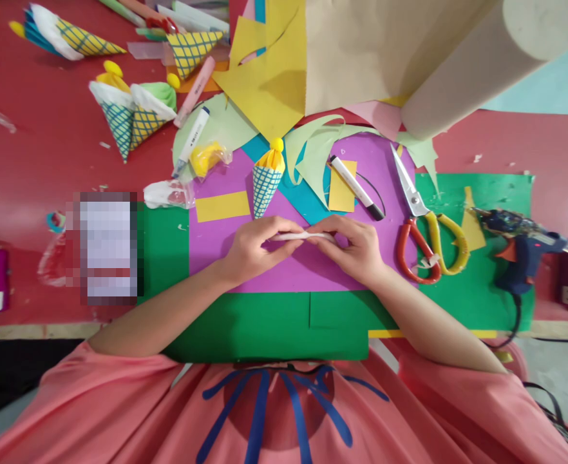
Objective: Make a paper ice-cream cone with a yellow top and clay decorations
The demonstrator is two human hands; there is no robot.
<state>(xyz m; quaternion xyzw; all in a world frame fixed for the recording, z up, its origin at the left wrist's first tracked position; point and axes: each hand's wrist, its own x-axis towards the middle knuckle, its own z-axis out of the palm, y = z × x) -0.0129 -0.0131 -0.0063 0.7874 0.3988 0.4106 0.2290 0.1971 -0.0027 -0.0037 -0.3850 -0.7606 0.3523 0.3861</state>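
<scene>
My left hand [252, 250] and my right hand [356, 248] meet over the purple sheet [216, 258]. Between them they pinch a thin strip of soft white modelling clay [288, 237], stretched level from one hand to the other. Parts of the strip are hidden by my fingers. Just beyond my left hand lies a small paper ice cream cone [266, 190] with a blue grid, yellow folds and a yellow ball on top. A yellow paper strip [222, 206] lies to its left. A capped marker [356, 188] rests on a yellow paper piece past my right hand.
Scissors [413, 200] with red and yellow handles lie at right, near a blue glue gun [518, 251]. White clay in clear wrap [168, 193] and yellow clay [209, 160] sit at left. More paper cones [146, 116] lie farther back. A large paper roll [477, 71] stands behind.
</scene>
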